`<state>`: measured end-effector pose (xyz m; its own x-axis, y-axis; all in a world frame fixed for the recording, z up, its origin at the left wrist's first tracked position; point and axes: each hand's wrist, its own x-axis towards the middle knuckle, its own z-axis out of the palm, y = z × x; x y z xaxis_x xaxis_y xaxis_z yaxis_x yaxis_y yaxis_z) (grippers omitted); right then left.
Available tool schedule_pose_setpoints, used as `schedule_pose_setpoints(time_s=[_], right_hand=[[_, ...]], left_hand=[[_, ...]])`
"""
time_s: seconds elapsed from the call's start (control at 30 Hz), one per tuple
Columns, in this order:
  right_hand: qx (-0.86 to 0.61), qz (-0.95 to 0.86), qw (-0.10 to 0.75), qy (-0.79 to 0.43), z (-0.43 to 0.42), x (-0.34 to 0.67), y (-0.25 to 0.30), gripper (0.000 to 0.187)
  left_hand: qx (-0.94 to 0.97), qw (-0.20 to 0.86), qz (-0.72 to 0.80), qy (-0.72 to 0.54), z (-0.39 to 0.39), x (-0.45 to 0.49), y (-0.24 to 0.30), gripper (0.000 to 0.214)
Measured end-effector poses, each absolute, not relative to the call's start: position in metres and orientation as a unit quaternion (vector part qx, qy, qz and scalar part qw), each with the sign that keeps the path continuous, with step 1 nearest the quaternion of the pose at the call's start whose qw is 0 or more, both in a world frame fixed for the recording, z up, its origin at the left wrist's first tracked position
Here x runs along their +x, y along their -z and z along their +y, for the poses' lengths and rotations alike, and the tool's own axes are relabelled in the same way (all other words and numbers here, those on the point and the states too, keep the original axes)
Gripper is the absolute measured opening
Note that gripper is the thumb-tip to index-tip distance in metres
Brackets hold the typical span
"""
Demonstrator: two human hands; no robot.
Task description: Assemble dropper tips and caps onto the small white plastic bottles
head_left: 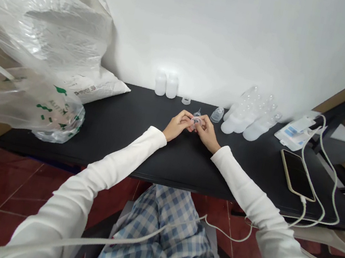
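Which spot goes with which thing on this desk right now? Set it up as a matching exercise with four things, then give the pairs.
Things
1. phone
2. white bottles
3. plastic bags
4. small clear part

Places
A. pinched between the left hand and the right hand
B. piled at the left end of the desk
C. upright side by side at the wall
D. flat on the right of the desk, with a cable plugged in

Pairs: 1-D, 2-C, 3-B, 4-A
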<state>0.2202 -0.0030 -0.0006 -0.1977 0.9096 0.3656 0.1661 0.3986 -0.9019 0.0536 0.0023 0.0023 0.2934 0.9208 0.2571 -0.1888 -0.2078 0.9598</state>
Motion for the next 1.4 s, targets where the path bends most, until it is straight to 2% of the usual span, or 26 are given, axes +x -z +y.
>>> schedule_pose_setpoints(time_s=[0.37,0.57,0.77,1.07,1.23,1.4], right_hand=[[-0.377,-0.691,0.503,-0.356,-0.020,0.218,-0.014,0.058],[-0.374,-0.689,0.521,-0.338,-0.025,0.219,-0.015,0.069],[-0.355,-0.682,0.536,-0.350,-0.026,0.220,-0.016,0.054],[-0.312,-0.666,0.564,-0.377,-0.024,0.219,-0.017,0.047],[-0.316,-0.688,0.548,-0.358,-0.026,0.220,-0.017,0.043],[-0.333,-0.699,0.536,-0.337,-0.024,0.220,-0.014,0.045]], left_hand=[[0.599,0.533,0.267,-0.534,-0.003,0.051,-0.009,0.047],[0.586,0.512,0.281,-0.561,-0.006,0.051,-0.015,0.050],[0.594,0.515,0.259,-0.562,-0.011,0.052,-0.016,0.057],[0.552,0.574,0.231,-0.559,-0.008,0.055,-0.014,0.057],[0.519,0.652,0.229,-0.502,-0.009,0.053,-0.016,0.048],[0.508,0.661,0.234,-0.500,-0.011,0.054,-0.018,0.031]])
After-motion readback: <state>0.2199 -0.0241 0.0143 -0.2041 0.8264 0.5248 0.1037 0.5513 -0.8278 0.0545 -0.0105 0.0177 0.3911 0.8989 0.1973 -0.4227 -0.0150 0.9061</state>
